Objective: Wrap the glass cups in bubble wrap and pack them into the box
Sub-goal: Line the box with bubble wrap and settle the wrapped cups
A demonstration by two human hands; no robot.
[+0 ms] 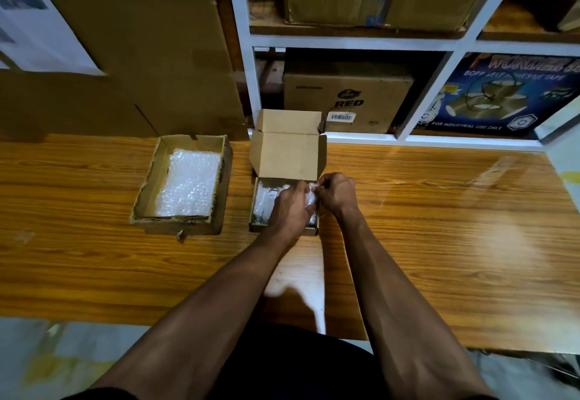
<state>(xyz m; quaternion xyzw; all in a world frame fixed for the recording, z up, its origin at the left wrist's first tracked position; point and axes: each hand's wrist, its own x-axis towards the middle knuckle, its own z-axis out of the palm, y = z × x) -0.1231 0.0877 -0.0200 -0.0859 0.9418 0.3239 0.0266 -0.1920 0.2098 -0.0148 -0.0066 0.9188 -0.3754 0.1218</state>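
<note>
A small cardboard box stands open on the wooden table, its lid flap tilted back. Both hands are over its right half. My left hand and my right hand grip a bubble-wrapped bundle between them, at the box's right side. Whether a glass cup is inside the wrap is hidden. Another wrapped bundle lies in the box's left half.
A torn open carton holding bubble wrap sheets sits to the left on the table. Large cardboard sheets lean behind it. White shelves with cartons stand behind the small box.
</note>
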